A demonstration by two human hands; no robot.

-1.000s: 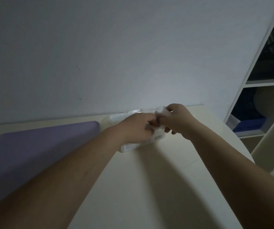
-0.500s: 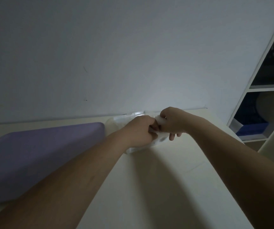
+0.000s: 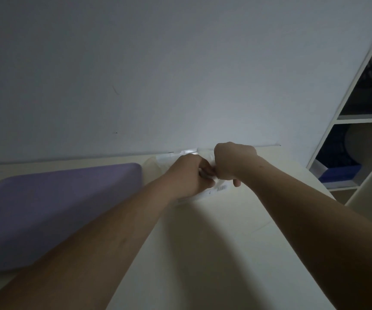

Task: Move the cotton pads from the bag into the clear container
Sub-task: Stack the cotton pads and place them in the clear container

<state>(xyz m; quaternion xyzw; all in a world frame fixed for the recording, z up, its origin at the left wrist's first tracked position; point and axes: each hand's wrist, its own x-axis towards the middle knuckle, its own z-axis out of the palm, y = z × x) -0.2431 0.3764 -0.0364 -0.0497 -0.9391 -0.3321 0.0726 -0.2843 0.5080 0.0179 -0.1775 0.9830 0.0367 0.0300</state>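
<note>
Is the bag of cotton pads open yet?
Cannot tell. The left hand and right hand both pinch the top of the bag, hiding its opening.

Bag (image 3: pixel 205 193): white, semi-clear plastic pack, lying on cream tabletop (image 3: pixel 236 231), centre of frame, slightly right. I make out barcode label on its near right edge. Most of it hidden under left hand (image 3: pixel 187 175) and right hand (image 3: pixel 232 162), both gripping its top. Small white bit pinched between them: cotton pad or film, can't tell. Pale translucent shape just left of bag, by wall (image 3: pixel 180 86): possibly clear container (image 3: pixel 152 167), too dim to confirm.
</note>
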